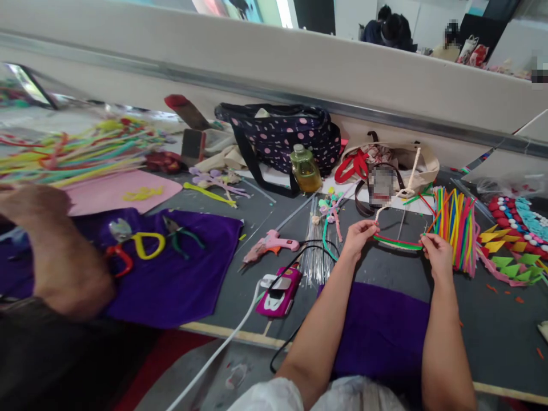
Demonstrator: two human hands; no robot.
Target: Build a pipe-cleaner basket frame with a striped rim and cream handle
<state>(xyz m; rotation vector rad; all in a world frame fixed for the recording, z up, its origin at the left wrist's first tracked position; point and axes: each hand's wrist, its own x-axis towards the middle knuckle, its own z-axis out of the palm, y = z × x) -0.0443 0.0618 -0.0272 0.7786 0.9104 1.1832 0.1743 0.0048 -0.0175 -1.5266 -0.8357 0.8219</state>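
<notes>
Both hands, your left hand [358,235] and right hand [436,251], pinch the half-wrapped pipe-cleaner band [398,243] at centre right; most loose pipe cleaners [454,231] remain unused.

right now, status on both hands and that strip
Left hand and right hand pinch ends of red-green pipe-cleaner strip. Pipe-cleaner bundle beside right hand. Glue gun lies apart.

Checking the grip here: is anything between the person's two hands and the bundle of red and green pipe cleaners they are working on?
Nothing visible. The left hand pinches one end of the pipe cleaner bundle and the right hand pinches the other, both in direct contact. The white cord rises from the left end, not between fingers and bundle.
</notes>
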